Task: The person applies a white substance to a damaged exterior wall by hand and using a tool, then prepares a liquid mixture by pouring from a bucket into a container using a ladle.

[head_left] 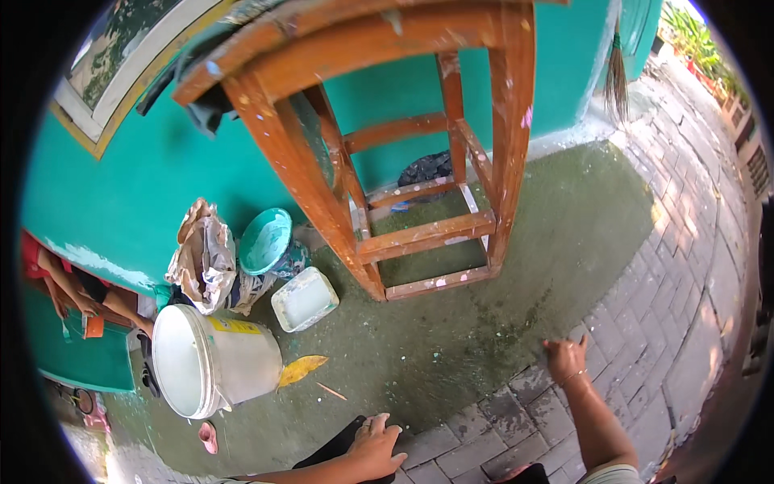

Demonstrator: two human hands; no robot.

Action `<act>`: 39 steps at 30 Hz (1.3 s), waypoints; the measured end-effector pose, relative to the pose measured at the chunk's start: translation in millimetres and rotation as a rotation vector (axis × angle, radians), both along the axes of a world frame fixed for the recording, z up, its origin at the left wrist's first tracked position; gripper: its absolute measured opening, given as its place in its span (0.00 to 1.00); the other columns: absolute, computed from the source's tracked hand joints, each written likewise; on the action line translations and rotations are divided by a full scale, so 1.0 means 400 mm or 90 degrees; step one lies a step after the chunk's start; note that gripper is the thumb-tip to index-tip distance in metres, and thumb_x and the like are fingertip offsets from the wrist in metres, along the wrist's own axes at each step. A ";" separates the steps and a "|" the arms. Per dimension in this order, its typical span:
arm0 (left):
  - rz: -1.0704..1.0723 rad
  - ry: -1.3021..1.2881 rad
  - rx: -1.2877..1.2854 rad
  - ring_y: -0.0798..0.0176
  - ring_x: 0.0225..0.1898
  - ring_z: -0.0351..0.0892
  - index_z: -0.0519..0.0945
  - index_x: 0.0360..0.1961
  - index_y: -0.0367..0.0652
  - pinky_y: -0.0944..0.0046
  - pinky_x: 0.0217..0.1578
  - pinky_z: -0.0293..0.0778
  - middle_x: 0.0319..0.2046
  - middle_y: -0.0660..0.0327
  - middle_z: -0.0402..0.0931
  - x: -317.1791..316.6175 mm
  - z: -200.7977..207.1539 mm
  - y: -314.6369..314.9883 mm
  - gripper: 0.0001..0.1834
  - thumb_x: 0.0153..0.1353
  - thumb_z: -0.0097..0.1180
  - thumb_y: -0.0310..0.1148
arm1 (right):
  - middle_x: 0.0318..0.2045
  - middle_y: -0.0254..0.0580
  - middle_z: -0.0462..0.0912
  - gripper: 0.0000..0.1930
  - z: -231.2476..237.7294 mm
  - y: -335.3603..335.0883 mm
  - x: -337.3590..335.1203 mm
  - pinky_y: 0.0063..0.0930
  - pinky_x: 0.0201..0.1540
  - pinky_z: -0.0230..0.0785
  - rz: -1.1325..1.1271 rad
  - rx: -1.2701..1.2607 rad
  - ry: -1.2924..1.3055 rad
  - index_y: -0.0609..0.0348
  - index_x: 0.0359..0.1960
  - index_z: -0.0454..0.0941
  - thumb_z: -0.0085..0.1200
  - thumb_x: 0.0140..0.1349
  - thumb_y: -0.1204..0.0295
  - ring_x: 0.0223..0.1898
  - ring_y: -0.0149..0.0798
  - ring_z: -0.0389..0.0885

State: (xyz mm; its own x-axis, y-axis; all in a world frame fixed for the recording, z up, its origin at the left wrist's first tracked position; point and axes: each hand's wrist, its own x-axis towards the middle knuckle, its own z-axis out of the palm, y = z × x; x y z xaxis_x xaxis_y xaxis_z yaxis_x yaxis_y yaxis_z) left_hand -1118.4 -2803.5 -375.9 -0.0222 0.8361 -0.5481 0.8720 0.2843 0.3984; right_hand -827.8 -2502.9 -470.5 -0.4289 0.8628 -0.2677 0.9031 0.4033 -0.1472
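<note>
My left hand [375, 448] is low in the middle, beside my dark-clad knee [343, 442]. Its fingers are loosely spread, and it holds nothing. To the right, my right hand [567, 360] is over the edge between smooth floor and paving, with a thin bracelet at the wrist. Its fingers are curled in, and anything inside them is hidden. Ahead stands a tall paint-spattered wooden stool [427, 236], apart from both hands. Nearest my left hand on the floor are a thin stick [331, 392] and a yellow leaf [302, 370].
A white bucket [250, 367] lies left, near a white tub [305, 300], a teal basin [266, 242] and a crumpled sack [201, 258]. A teal wall [113, 202] runs behind. Another person's arms [81, 290] hold an orange container [93, 327]. A broom [617, 77] hangs far right.
</note>
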 end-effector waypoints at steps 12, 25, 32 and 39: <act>0.264 -0.011 -0.083 0.40 0.56 0.63 0.74 0.45 0.38 0.49 0.55 0.64 0.56 0.42 0.59 0.148 -0.027 -0.174 0.24 0.49 0.62 0.39 | 0.30 0.51 0.82 0.14 0.167 -0.476 0.543 0.42 0.40 0.71 -0.228 -0.371 -0.137 0.51 0.30 0.83 0.57 0.55 0.55 0.36 0.52 0.81; 0.501 -0.024 0.374 0.40 0.57 0.61 0.75 0.38 0.43 0.47 0.57 0.61 0.54 0.43 0.64 -0.173 0.440 -0.040 0.14 0.48 0.60 0.30 | 0.27 0.42 0.83 0.08 0.800 -0.434 0.647 0.29 0.34 0.69 -0.446 -0.346 -0.203 0.60 0.35 0.82 0.59 0.54 0.73 0.28 0.33 0.77; 0.336 -0.003 0.752 0.42 0.50 0.68 0.75 0.37 0.36 0.51 0.51 0.66 0.46 0.45 0.71 -0.438 0.940 0.335 0.12 0.49 0.58 0.24 | 0.25 0.41 0.83 0.09 0.969 -0.400 0.441 0.28 0.33 0.69 -0.508 -0.263 0.126 0.63 0.33 0.83 0.62 0.47 0.78 0.28 0.30 0.77; 0.161 0.237 0.726 0.39 0.51 0.66 0.75 0.44 0.35 0.48 0.53 0.62 0.48 0.44 0.69 -0.515 1.011 0.646 0.17 0.54 0.57 0.32 | 0.27 0.44 0.84 0.08 0.957 -0.341 0.398 0.27 0.36 0.69 -0.497 -0.281 0.059 0.62 0.32 0.83 0.58 0.49 0.78 0.30 0.32 0.79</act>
State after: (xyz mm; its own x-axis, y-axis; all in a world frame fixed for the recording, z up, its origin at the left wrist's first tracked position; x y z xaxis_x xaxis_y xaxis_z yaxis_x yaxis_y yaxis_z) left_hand -1324.6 -2544.9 28.6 -0.2531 0.7823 0.5692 0.9565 0.1140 0.2686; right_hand -668.7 -2639.2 -87.6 0.1998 0.7447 -0.6368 0.8732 -0.4302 -0.2291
